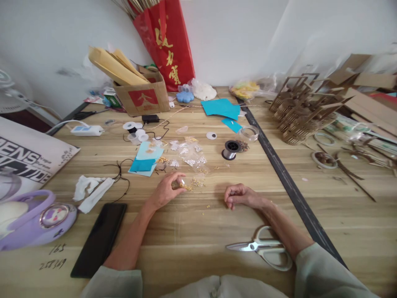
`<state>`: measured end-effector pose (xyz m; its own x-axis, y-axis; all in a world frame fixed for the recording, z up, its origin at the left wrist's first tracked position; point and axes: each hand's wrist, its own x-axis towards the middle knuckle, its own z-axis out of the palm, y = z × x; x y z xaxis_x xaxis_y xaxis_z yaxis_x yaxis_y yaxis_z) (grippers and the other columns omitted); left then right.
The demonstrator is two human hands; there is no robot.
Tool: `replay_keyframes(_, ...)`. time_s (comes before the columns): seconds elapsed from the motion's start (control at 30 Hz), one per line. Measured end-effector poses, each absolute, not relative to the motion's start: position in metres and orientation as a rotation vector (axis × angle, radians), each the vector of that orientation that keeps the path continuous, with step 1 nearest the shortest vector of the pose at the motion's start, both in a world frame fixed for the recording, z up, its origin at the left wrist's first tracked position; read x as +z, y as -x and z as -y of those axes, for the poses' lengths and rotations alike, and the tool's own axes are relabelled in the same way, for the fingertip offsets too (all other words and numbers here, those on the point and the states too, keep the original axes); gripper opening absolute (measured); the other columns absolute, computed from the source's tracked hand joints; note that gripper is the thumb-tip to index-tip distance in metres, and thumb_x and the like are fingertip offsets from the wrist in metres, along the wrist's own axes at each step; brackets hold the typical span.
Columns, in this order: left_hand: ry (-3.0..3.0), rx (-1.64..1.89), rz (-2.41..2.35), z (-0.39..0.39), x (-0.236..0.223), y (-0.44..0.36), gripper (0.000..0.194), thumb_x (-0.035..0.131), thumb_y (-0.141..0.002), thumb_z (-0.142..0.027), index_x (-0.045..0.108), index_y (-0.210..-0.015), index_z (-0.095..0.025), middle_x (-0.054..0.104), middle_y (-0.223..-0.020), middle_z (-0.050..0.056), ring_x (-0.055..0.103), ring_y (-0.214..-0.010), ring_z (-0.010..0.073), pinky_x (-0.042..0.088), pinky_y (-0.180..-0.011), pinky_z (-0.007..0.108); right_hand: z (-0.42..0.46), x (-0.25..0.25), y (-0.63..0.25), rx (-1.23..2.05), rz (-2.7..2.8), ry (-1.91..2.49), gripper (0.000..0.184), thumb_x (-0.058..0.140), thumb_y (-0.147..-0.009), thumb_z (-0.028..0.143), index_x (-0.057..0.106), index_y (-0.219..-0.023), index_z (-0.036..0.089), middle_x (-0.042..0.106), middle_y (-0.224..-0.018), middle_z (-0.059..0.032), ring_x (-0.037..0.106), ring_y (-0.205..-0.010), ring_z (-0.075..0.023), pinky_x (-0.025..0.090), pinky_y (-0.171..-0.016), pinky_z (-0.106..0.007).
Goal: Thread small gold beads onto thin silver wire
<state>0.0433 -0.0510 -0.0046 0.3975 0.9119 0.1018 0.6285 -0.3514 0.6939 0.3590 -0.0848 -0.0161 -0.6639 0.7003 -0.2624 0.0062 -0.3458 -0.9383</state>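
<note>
Holding a clear bag (182, 181), partly hidden by thumb and fingers, in the left hand (167, 189) beside gold bits (197, 182) on the table (186, 248), and curling the right hand (243, 196) inward, too closed to tell whether gripping anything.

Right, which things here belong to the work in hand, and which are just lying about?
Probably in the work:
small clear plastic bag, between left-hand fingers
tiny gold metal rings, near the right hand

Apparently lying about:
flat black phone
tall red bag with gold characters
</note>
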Motion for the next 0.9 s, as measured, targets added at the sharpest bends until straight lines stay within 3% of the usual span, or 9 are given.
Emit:
replay_keyframes(0.43, -2.068, 0.665, -1.223, 0.0539, -0.0060, -0.0455, 0.043, 0.068, -0.074, -0.027, 0.061, -0.116, -0.024, 0.062, -0.116, 0.007, 0.056, -0.106, 0.0230, 0.041, -0.096, 0.036, 0.0843, -0.0197, -0.3599, 2.041, 1.456, 0.923, 0.025, 0.071, -0.077, 0.033, 0.064, -0.081, 0.009, 0.066, -0.067, -0.0032, 0.060, -0.058, -0.0087, 0.050, -0.058, -0.020)
replay_keyframes(0.67, -2.113, 0.632, -1.158, 0.0541, -0.0063, -0.0481, 0.041, 0.064, -0.078, -0.023, 0.061, -0.119, -0.024, 0.061, -0.079, 0.002, 0.057, -0.080, 0.0175, 0.045, -0.084, 0.033, 0.0842, -0.0219, -0.3601, 2.030, 1.454, 0.907, 0.023, 0.071, -0.078, 0.031, 0.064, -0.081, 0.009, 0.066, -0.068, -0.0037, 0.060, -0.058, -0.0089, 0.050, -0.057, -0.020)
replay_keyframes(0.9, -2.041, 0.671, -1.227, 0.0540, -0.0060, -0.0462, 0.037, 0.067, -0.076, -0.030, 0.062, -0.111, -0.020, 0.062, -0.076, 0.000, 0.059, -0.074, 0.0158, 0.046, -0.080, 0.030, 0.0840, -0.0224, -0.3610, 2.027, 1.473, 0.912, 0.023, 0.070, -0.078, 0.031, 0.064, -0.082, 0.009, 0.066, -0.069, -0.0036, 0.061, -0.060, -0.0090, 0.051, -0.058, -0.020)
